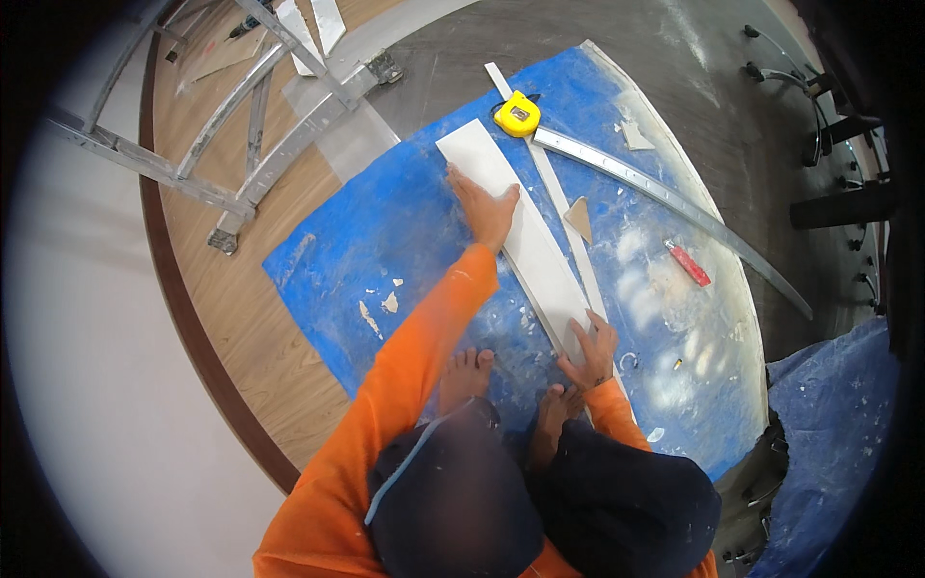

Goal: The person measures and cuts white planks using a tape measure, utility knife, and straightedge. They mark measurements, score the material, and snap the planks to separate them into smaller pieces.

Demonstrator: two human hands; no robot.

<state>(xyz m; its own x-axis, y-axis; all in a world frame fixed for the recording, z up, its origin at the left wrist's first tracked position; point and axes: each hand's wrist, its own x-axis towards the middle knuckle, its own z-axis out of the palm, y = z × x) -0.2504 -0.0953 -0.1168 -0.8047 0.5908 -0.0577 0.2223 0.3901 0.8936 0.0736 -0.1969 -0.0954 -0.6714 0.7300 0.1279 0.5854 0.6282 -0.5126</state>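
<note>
A long strip of white board (525, 231), like gypsum board, lies slantwise on a dusty blue sheet (352, 226). My left hand (485, 207) spans its upper part, fingers at the left edge and thumb at the right. Its lower end is gripped by my right hand (591, 354), with the fingers over the board. A narrower white strip (556, 188) runs along its right side. Near the far end sits a yellow tape measure (517, 116), beside a long metal straightedge (665, 193). A small triangular offcut (578, 219) rests on the narrow strip.
A red utility knife (688, 264) lies to the right, with board crumbs (389, 302) scattered on the sheet. A metal ladder (255, 183) stands at the upper left on the wood floor. Wheeled chair bases (819, 87) line the right side. My bare feet (465, 378) are close to the board.
</note>
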